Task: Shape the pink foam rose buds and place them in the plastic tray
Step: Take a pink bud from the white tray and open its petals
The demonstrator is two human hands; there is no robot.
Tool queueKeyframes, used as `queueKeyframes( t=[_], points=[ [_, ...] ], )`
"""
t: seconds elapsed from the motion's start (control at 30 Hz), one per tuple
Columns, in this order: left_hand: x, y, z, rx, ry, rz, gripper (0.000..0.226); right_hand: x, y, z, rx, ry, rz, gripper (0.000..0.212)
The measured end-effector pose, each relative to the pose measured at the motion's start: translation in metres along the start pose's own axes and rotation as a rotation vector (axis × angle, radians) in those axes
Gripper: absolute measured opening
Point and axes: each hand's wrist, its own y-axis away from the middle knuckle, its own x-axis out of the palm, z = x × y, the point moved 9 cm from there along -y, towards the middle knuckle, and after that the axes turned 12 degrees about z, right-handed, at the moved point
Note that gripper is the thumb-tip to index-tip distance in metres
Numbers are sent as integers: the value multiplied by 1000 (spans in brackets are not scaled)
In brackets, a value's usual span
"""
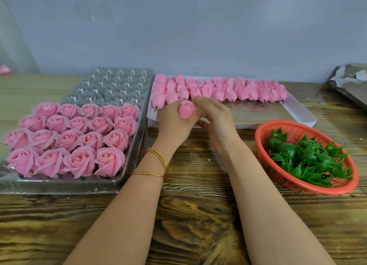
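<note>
One bud held up for shaping
Left hand [174,123] grips the pink rose bud [186,110] upright so the right hand [216,117] can reach its petals; pinching or only touching, I cannot tell. The plastic tray [111,80] sits close by on the left for easy placing.

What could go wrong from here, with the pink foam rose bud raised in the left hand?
The left hand grips the pink foam rose bud around its base; soft petals might crease or tear.
The clear plastic tray's empty cells lie behind the finished pink roses, so reaching over could brush them.
The right hand sits close to the unshaped pink buds in the white cardboard box and might knock them.
</note>
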Motion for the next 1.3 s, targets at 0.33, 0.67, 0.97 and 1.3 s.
queueKeyframes(
  t=[0.33, 0.67, 0.97, 1.3],
  points=[
    [7, 1, -5, 63, -17, 61, 20, 3, 1, -4, 8, 94, 9, 21],
    [7, 2, -9, 100, -45, 75, 21, 5, 0, -8, 32, 115, 14, 27],
    [10, 2, -9, 112, -81, 72, 28, 1, 0, -8, 32, 128, -8, 19],
    [-5, 1, 6, 5, 75, -89, 19, -1, -4, -13, 38, 29, 4, 25]
  ],
)
